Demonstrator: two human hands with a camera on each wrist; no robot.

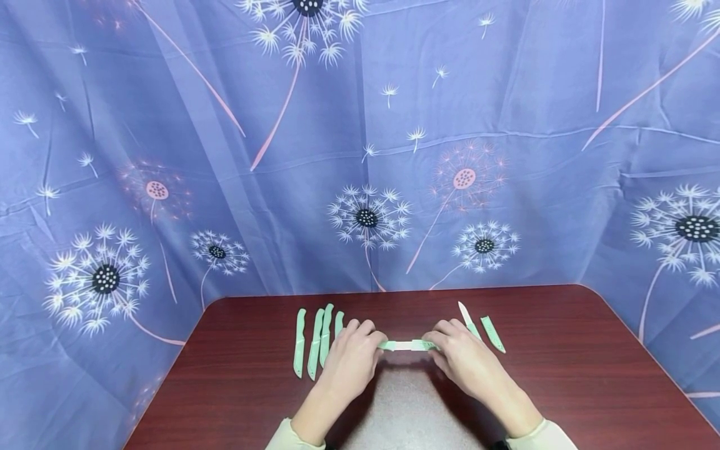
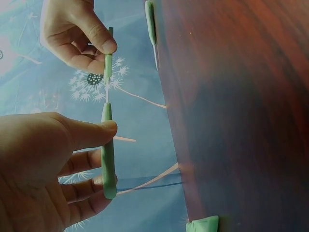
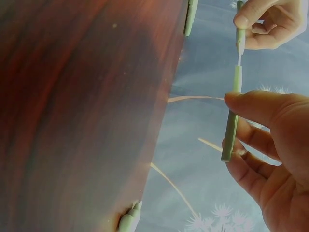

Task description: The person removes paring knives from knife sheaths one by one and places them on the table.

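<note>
Between my two hands a small knife (image 1: 400, 345) with a light green handle lies level above the table. My left hand (image 1: 355, 350) pinches its handle (image 2: 108, 157) between thumb and fingers. With thumb and fingertips my right hand (image 1: 462, 353) grips the green sheath (image 3: 231, 128), which covers the tip end of the blade. A stretch of pale blade shows between sheath and handle. Just beyond the right hand lie an unsheathed knife (image 1: 469, 319) and a separate green sheath (image 1: 493, 334).
Several sheathed green knives (image 1: 300, 344) lie side by side to the left of the left hand, one partly hidden by it. The dark red-brown wooden table (image 1: 590, 375) ends at a blue curtain (image 1: 394, 156) with dandelion prints.
</note>
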